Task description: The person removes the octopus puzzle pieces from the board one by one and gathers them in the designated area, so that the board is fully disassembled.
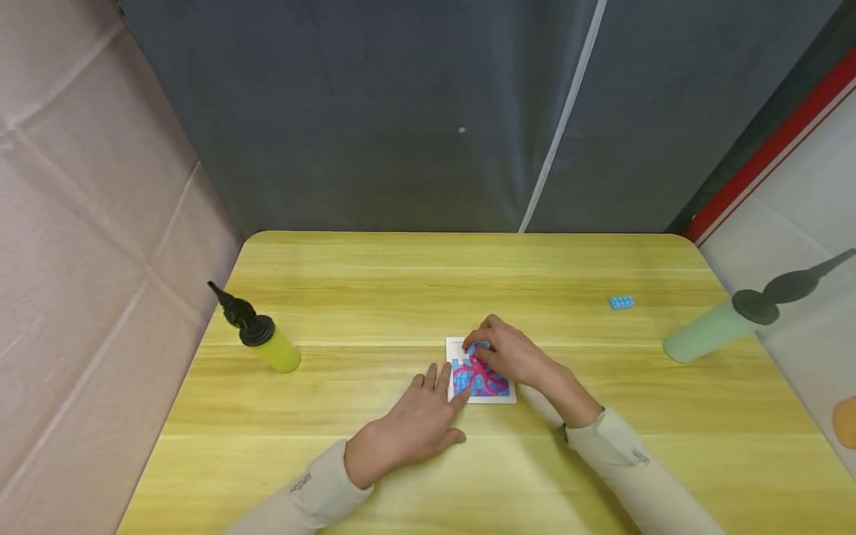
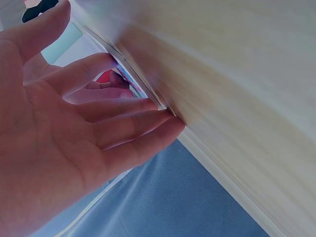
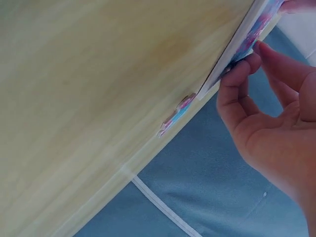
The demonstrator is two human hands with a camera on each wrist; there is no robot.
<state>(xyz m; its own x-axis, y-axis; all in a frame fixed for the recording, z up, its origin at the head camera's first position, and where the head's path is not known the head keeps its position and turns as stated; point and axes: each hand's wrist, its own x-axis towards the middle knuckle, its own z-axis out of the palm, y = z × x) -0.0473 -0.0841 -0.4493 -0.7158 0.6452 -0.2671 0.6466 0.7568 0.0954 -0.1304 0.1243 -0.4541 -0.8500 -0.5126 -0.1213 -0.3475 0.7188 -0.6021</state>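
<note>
A small jigsaw puzzle (image 1: 476, 380) with a pink octopus lies in a white-bordered board near the table's middle. Bare white shows at its upper left. My right hand (image 1: 511, 355) reaches over the upper part, its thumb and curled forefinger pinching a bluish puzzle piece (image 1: 472, 348) against the board; the fingers cover most of that piece. Spread fingers of my left hand (image 1: 417, 420) rest along the board's left edge, with the thumb apart on the table side. In the right wrist view a loose pink-and-blue puzzle piece (image 3: 177, 114) lies on the table beyond the board's corner.
On the left stands a yellow bottle (image 1: 279, 352) with a black pointed top (image 1: 234, 308). A pale green bottle (image 1: 709, 332) with a dark top is at the right edge. A blue toy brick (image 1: 621, 302) lies at the back right of the wooden table (image 1: 374, 290).
</note>
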